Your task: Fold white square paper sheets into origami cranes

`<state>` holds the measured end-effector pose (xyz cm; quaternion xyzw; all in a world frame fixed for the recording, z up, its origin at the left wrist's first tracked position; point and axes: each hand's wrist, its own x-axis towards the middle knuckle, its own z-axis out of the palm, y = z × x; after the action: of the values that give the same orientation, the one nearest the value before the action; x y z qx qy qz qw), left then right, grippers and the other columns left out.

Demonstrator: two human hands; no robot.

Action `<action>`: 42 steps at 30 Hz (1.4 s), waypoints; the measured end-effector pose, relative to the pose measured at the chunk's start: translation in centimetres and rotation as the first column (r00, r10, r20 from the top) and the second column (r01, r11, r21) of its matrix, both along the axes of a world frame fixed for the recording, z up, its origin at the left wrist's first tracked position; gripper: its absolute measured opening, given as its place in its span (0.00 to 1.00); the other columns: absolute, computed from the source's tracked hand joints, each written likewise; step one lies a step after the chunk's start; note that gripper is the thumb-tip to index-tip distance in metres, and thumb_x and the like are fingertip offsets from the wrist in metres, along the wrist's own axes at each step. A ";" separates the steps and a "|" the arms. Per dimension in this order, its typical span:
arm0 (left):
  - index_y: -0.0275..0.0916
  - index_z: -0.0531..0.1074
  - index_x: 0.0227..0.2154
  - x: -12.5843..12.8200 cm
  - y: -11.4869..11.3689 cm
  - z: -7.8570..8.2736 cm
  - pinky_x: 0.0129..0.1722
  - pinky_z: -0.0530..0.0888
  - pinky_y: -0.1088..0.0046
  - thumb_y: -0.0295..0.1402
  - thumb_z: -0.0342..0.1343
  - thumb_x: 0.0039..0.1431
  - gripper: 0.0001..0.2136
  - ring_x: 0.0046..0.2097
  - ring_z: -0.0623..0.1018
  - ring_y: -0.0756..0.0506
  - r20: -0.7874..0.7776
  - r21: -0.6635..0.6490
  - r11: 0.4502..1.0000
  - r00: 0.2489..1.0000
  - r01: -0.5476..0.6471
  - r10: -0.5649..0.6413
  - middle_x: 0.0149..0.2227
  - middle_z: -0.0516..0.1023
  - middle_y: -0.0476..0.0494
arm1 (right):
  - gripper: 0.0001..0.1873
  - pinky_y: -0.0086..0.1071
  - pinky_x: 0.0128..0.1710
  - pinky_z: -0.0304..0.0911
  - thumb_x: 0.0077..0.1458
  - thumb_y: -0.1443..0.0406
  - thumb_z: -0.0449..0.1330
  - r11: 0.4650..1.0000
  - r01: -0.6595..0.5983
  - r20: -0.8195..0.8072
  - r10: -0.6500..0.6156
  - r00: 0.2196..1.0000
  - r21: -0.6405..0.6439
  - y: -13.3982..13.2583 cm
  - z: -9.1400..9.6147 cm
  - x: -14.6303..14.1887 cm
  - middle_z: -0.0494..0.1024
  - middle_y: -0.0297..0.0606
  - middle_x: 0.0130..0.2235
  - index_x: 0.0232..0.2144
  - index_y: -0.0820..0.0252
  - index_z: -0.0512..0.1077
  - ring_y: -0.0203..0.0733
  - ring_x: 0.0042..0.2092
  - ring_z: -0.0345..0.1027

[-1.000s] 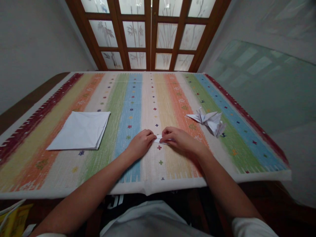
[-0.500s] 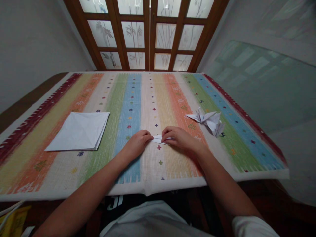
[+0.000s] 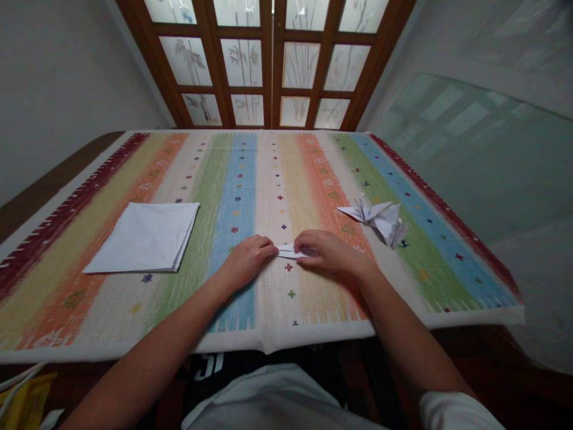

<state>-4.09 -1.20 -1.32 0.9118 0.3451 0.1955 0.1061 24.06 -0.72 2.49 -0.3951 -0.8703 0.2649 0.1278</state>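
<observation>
Folded white paper (image 3: 289,251), left hand (image 3: 247,261) pressed against one end, right hand (image 3: 329,252) pinching the other, forearms (image 3: 170,334) angled inward

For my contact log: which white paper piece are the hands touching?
The small folded strip between the left hand and right hand; the flat paper square and origami crane lie apart.

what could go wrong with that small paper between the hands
The small folded paper sits between the left hand and right hand, so it might slip out of line. The woven tablecloth could make creases uneven. The paper crane lies near the right hand, which might crush it if it swings outward.
</observation>
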 end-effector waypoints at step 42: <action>0.38 0.80 0.45 2.0 -0.9 0.3 0.48 0.79 0.62 0.34 0.56 0.75 0.08 0.46 0.80 0.40 0.071 -0.058 0.998 0.997 0.008 -0.004 0.43 0.82 0.37 | 0.06 0.34 0.43 0.68 0.71 0.64 0.63 0.988 -0.028 -0.161 0.053 0.986 0.151 -0.7 -1.5 -1.8 0.84 0.41 0.42 0.42 0.56 0.81 0.42 0.40 0.77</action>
<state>-2.13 -2.07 -1.05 0.9019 0.3440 0.2172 0.1454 22.27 -1.44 0.99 -0.3434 -0.8820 0.2337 0.2226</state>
